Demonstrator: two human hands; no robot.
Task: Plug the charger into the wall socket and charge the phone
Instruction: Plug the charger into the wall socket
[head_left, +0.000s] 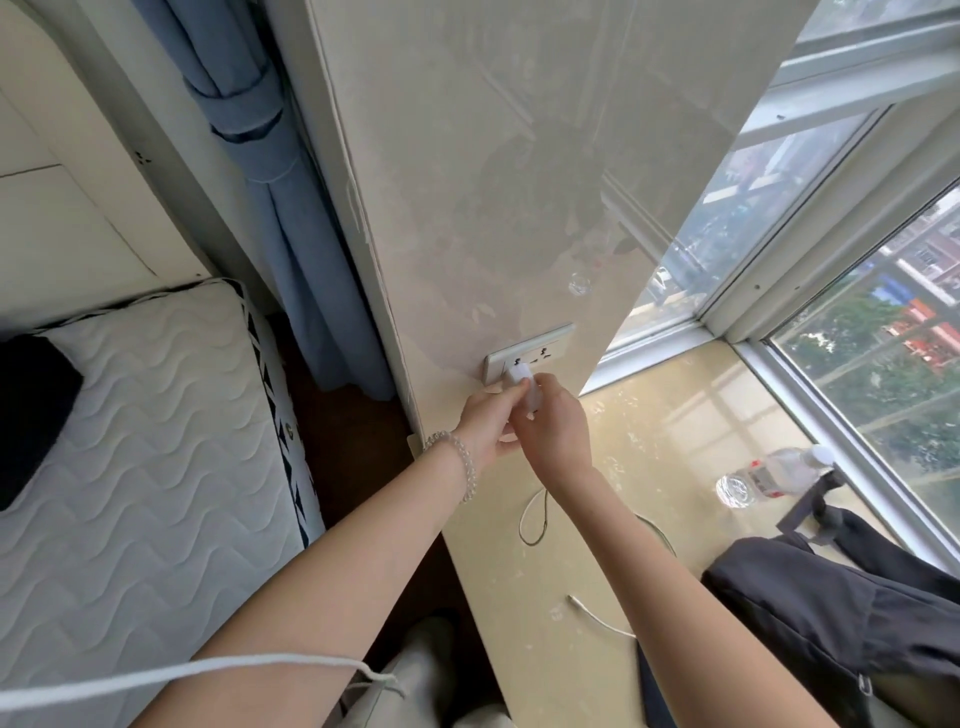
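A white charger (523, 387) is held against the wall socket (540, 353), a cream plate low on the glossy wall panel. My left hand (488, 421), with a bead bracelet on its wrist, and my right hand (556, 431) both grip the charger at the socket's left openings. Whether its pins are in I cannot tell. The white cable (535, 519) loops on the beige sill below my right wrist, and its free plug end (576, 603) lies further toward me. No phone is in view.
A clear plastic water bottle (769, 475) lies on the sill (675, 441) by the window. A black bag (831, 613) sits at the right. A quilted mattress (145, 441) is at the left, blue curtain (291, 234) behind it.
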